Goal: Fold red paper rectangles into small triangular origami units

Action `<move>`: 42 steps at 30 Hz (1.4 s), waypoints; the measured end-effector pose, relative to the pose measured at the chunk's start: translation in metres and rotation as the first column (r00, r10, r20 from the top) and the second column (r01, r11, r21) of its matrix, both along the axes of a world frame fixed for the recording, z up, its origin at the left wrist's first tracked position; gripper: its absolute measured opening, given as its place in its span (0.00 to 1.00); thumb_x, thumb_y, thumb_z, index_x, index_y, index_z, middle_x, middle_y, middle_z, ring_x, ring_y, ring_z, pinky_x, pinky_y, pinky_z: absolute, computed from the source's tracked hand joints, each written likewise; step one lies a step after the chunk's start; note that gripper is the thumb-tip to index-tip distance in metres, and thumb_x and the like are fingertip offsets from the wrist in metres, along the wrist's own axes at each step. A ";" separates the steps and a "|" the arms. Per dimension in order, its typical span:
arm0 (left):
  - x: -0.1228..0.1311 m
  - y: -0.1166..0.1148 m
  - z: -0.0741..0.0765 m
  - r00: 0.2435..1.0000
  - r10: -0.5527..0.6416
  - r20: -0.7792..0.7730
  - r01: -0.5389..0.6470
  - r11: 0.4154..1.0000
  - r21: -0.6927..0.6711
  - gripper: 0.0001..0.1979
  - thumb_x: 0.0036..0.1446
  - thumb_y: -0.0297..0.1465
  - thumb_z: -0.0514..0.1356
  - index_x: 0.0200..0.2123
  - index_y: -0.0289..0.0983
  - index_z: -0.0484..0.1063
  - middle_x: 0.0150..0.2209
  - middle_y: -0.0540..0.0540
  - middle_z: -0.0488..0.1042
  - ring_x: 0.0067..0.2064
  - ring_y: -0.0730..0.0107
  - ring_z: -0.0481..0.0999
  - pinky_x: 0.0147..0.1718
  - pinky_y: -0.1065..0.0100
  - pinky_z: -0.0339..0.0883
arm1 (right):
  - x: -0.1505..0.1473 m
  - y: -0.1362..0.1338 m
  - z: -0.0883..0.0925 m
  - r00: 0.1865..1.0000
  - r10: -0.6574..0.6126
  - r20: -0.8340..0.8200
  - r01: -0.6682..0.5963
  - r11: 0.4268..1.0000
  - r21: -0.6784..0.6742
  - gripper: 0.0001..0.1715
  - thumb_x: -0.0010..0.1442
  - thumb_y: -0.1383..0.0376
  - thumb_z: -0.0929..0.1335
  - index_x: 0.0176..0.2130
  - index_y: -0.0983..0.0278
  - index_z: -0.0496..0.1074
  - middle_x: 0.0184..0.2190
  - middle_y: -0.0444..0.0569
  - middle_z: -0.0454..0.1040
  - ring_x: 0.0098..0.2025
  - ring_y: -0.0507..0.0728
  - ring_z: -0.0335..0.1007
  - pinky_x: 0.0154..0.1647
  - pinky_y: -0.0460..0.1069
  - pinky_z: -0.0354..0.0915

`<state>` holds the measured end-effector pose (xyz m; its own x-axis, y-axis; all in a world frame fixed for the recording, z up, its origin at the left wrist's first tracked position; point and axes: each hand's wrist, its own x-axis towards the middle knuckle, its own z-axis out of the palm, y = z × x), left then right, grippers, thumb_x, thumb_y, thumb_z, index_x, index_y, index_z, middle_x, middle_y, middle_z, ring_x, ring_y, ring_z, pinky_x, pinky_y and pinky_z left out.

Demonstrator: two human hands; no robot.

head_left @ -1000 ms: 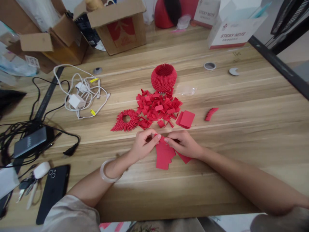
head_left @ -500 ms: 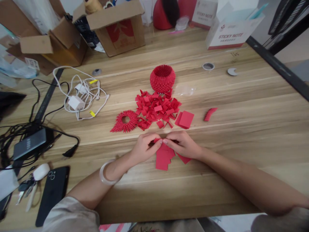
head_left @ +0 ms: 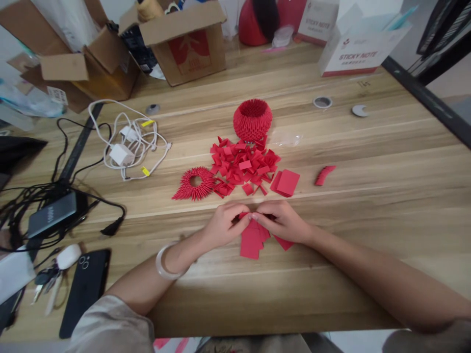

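Thumbs nearly touching, my left hand (head_left: 227, 223) and my right hand (head_left: 283, 220) pinch a small piece of red paper (head_left: 243, 214) between them, mostly covered by the fingers. Under the hands lie flat red paper cards (head_left: 250, 242), and another red sheet (head_left: 284, 242) shows below my right hand. Just beyond is a heap of small folded red paper pieces (head_left: 245, 164). A red folded-paper bowl (head_left: 252, 120) stands behind the heap. To its left lies a spiky red paper ring (head_left: 196, 182), and to its right a stack of red paper cards (head_left: 286, 183).
A short row of joined red pieces (head_left: 324, 175) lies at the right. White charger cables (head_left: 123, 154), a black power adapter (head_left: 53, 215), keys (head_left: 44, 277) and a phone (head_left: 85, 293) occupy the left side. Cardboard boxes (head_left: 189, 54) and a sticky note box (head_left: 362, 51) stand along the back.
The whole scene has shifted slightly to the right in view. Both hands keep their pinch on the red paper, with hardly any visible movement of the fingers.
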<state>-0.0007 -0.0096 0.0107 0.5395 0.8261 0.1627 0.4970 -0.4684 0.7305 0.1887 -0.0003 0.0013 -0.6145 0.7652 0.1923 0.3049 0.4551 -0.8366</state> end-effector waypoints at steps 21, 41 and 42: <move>0.001 0.000 0.001 1.000 -0.012 -0.008 0.012 1.000 0.011 0.11 0.60 0.28 0.52 0.26 0.34 0.67 0.22 0.50 0.67 0.26 0.76 0.64 0.26 0.74 0.58 | 0.000 -0.001 0.000 1.000 0.003 0.030 -0.005 0.999 0.052 0.22 0.63 0.63 0.60 0.19 0.65 0.56 0.16 0.39 0.53 0.21 0.47 0.49 0.24 0.44 0.50; 0.001 0.001 0.001 0.999 -0.031 -0.020 0.031 0.999 0.008 0.09 0.59 0.28 0.52 0.27 0.34 0.68 0.24 0.49 0.68 0.27 0.75 0.66 0.27 0.73 0.59 | 0.000 -0.001 -0.001 0.999 0.010 0.041 -0.013 0.997 0.080 0.22 0.63 0.63 0.60 0.19 0.65 0.55 0.16 0.40 0.54 0.21 0.47 0.49 0.25 0.44 0.50; 0.001 0.001 0.001 0.999 -0.033 -0.019 0.033 0.999 0.013 0.09 0.59 0.28 0.52 0.27 0.33 0.68 0.24 0.49 0.68 0.27 0.75 0.66 0.27 0.73 0.59 | 0.000 -0.001 -0.001 0.999 0.011 0.039 -0.015 0.997 0.080 0.22 0.63 0.63 0.60 0.19 0.65 0.55 0.16 0.40 0.54 0.21 0.47 0.49 0.25 0.44 0.50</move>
